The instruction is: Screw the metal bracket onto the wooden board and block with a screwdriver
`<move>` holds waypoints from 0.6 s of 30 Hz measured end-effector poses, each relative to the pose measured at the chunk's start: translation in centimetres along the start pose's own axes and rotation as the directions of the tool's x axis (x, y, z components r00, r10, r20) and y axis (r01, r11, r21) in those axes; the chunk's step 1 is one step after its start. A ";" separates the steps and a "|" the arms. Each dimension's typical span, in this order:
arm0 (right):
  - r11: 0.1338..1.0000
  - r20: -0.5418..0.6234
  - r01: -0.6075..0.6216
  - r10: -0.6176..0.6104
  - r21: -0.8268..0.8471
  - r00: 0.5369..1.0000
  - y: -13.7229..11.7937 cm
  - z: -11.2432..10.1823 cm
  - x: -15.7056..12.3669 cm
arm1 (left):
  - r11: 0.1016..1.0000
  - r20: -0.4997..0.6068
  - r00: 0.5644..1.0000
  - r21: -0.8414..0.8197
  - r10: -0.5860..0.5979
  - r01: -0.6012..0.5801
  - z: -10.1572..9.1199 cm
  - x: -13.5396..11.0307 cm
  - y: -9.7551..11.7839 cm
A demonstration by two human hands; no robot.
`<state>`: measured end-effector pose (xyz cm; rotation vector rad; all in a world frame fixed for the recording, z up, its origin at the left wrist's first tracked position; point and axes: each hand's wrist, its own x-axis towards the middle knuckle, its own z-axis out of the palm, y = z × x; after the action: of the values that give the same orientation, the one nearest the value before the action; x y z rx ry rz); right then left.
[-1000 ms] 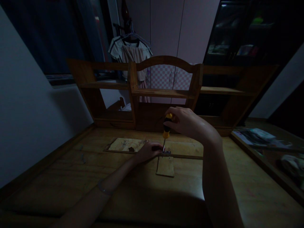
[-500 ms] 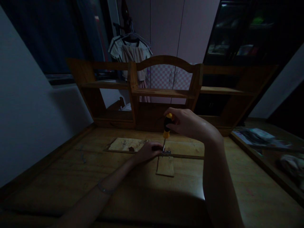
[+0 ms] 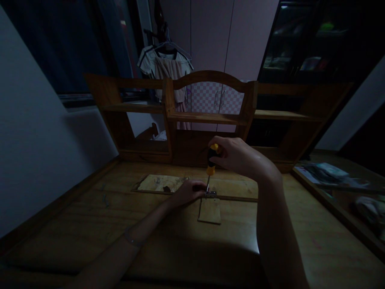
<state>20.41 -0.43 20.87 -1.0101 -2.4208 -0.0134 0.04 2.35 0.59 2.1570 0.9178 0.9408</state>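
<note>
My right hand is wrapped round the yellow and black handle of a screwdriver. The screwdriver stands nearly upright, its shaft reaching down to a small metal hinge. Beside the tip, my left hand rests low over the boards with its fingers pinched together at the hinge's left end; what they hold is hidden. The hinge lies where a small square wooden piece meets a long wooden strip. At the left end of that strip is a paler, worn patch.
A wooden shelf unit stands at the back of the wooden tabletop. Clothes hang behind it, before a pink wardrobe. Papers and a cloth-like bundle lie at the right, beyond the raised edge.
Hardly anything differs. Both hands, the screwdriver and the hinge stay in the same place; the view has shifted very slightly.
</note>
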 end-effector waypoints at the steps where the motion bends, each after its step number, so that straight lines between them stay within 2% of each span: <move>1: 1.000 -0.001 -0.003 0.003 -0.001 1.000 0.0 0.0 0.0 | 1.000 0.002 1.000 -0.005 -0.005 0.005 0.0 0.0 0.1; 6: 1.000 -0.002 -0.018 0.018 -0.020 1.000 0.0 0.1 0.0 | 1.000 -0.010 1.000 -0.010 -0.023 0.023 0.1 -0.1 0.2; 11: 0.997 0.027 0.053 -0.054 0.053 0.998 0.2 0.0 0.0 | 1.000 -0.014 1.000 -0.011 -0.014 0.014 0.3 0.0 -0.4; 18: 0.999 0.013 0.027 -0.028 0.032 1.000 0.1 0.0 0.0 | 0.998 -0.016 0.999 -0.031 -0.048 0.048 0.4 -0.1 -0.7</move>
<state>20.44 -0.35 20.84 -0.9654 -2.4396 0.0231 0.02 2.56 -0.18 2.0955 0.9529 0.9443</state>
